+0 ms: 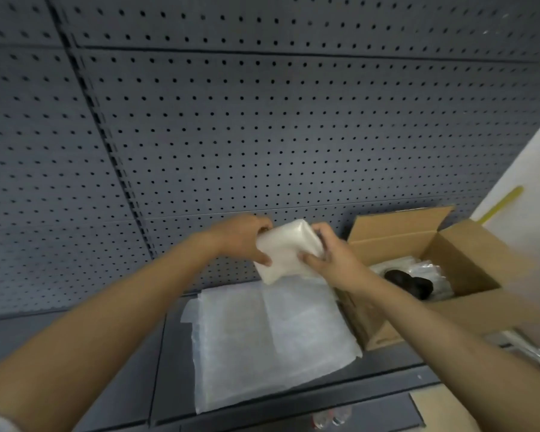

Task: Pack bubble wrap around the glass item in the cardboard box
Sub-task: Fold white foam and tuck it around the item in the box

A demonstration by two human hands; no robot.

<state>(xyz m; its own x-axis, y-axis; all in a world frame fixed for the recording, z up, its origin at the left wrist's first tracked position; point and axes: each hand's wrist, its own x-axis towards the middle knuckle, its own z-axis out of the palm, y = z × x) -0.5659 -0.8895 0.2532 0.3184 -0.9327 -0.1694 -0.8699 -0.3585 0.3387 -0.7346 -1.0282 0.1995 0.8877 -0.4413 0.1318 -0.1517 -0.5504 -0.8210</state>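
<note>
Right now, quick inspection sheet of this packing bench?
Surface: dark bench top, partly covered.
Job's things: open cardboard box at right, dark item inside among clear wrap; folded bubble wrap held above flat bubble wrap sheets.
Clutter: small unclear objects at the right and bottom edges.
Hands: left hand and right hand both grip the folded bubble wrap.
Cables: nothing seen.
Surroundings: grey pegboard wall.

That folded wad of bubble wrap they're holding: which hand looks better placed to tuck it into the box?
Probably the right hand. The cardboard box stands open on the right, just past that hand. Both hands grip the folded bubble wrap, but the left hand sits on its far side and would have to reach across.
</note>
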